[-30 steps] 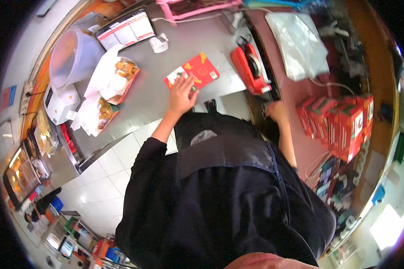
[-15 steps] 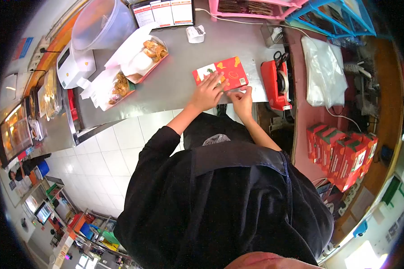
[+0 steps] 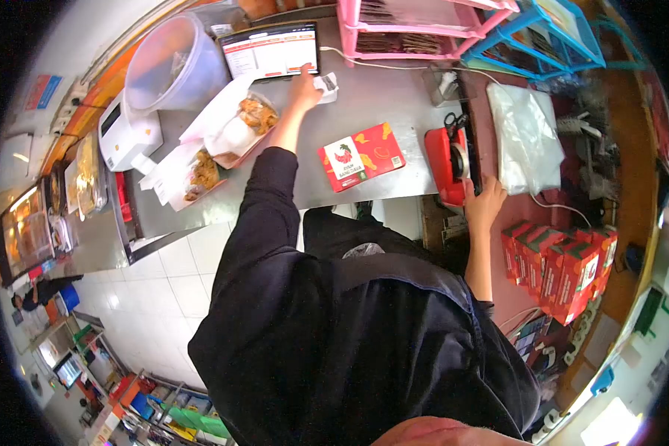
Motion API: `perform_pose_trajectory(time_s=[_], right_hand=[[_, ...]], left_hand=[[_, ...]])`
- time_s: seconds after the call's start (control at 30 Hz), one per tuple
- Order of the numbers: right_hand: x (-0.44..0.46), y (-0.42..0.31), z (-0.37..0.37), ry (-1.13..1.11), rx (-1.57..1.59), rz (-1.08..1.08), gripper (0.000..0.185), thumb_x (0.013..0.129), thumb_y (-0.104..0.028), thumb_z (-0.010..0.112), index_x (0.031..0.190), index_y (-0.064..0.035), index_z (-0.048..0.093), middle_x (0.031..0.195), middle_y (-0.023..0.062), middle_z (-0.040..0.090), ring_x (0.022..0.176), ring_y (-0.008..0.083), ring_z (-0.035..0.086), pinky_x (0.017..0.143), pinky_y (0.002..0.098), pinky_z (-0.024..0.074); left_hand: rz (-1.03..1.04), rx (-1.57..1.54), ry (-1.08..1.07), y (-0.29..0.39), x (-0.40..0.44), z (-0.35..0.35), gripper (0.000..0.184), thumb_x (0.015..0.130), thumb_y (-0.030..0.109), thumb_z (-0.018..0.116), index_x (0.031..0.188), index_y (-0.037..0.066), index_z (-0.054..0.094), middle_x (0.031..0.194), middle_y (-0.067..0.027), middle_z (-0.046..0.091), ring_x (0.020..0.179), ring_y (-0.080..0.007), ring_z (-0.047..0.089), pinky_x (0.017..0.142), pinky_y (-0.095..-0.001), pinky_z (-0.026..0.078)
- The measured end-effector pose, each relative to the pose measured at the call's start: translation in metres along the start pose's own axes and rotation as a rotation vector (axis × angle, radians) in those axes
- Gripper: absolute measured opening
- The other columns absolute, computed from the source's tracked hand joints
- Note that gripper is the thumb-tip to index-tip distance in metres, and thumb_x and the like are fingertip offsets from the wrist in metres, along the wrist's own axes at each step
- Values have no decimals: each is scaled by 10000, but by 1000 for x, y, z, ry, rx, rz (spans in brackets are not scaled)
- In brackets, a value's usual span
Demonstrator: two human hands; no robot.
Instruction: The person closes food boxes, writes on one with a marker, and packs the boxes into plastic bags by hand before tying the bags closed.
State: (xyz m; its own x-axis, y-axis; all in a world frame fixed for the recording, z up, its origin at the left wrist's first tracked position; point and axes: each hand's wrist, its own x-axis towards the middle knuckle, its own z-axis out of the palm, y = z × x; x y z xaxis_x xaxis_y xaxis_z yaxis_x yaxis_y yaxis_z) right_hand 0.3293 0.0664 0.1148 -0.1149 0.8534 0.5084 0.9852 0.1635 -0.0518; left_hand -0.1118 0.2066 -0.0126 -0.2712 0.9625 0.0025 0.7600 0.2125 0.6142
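My left hand (image 3: 303, 92) reaches to the lower edge of a lit tablet (image 3: 269, 50), one finger stretched onto or just over the screen. Beside that hand lies a small white object with a dark top (image 3: 326, 88). My right hand (image 3: 485, 201) is at the near end of a red tape dispenser (image 3: 442, 167), its thumb close to or touching it and its fingers apart. Between my hands, a closed red food box (image 3: 383, 150) with a white label rests on the metal counter (image 3: 290, 186). Left of my left forearm, two opened boxes hold fried chicken (image 3: 257, 115) and further fried pieces (image 3: 202, 175).
A clear plastic tub (image 3: 172, 67) and a white machine (image 3: 128, 134) stand at the left. Pink racks (image 3: 424, 31) and a blue rack (image 3: 535, 67) line the back. Clear plastic bags (image 3: 524, 137) and several upright red boxes (image 3: 561, 267) are at the right.
Both hands have left the red box. The left moved up to the tablet, the right moved rightward to the tape dispenser. The tablet's screen display differs.
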Motion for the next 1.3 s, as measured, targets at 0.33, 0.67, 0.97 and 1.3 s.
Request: perform_pose_trajectory(time_s=[0.33, 0.67, 0.97, 1.3], right_hand=[[-10, 65, 58, -912, 903, 706, 263, 811, -263, 665, 802, -3, 705, 706, 50, 671, 641, 101, 585, 596, 264, 445], [-15, 61, 57, -840, 1126, 912, 185, 819, -151, 658, 872, 26, 668, 721, 46, 644, 630, 106, 579, 586, 219, 429], [-15, 59, 59, -813, 1166, 917, 164, 792, -168, 660, 791, -5, 681, 670, 17, 628, 564, 73, 518, 520, 218, 358], [-88, 91, 5, -936, 1187, 1186, 123, 777, -130, 635, 788, -12, 668, 626, -2, 582, 499, 94, 467, 470, 246, 340]], left_hand=[[65, -735, -109, 119, -114, -51, 575, 808, 13, 621, 1289, 110, 321, 990, -149, 656, 817, -208, 655, 666, -300, 512], [102, -295, 139, 134, -177, 45, 313, 755, 36, 658, 1050, -9, 563, 990, -154, 599, 906, -312, 598, 795, -364, 465], [151, -236, -38, 136, -169, 30, 510, 717, 148, 705, 1177, 2, 541, 1173, -157, 549, 980, -327, 575, 853, -361, 466], [355, -5, -34, 129, -189, 24, 652, 625, 399, 772, 1176, 103, 587, 1201, -95, 545, 1029, -306, 474, 874, -414, 413]])
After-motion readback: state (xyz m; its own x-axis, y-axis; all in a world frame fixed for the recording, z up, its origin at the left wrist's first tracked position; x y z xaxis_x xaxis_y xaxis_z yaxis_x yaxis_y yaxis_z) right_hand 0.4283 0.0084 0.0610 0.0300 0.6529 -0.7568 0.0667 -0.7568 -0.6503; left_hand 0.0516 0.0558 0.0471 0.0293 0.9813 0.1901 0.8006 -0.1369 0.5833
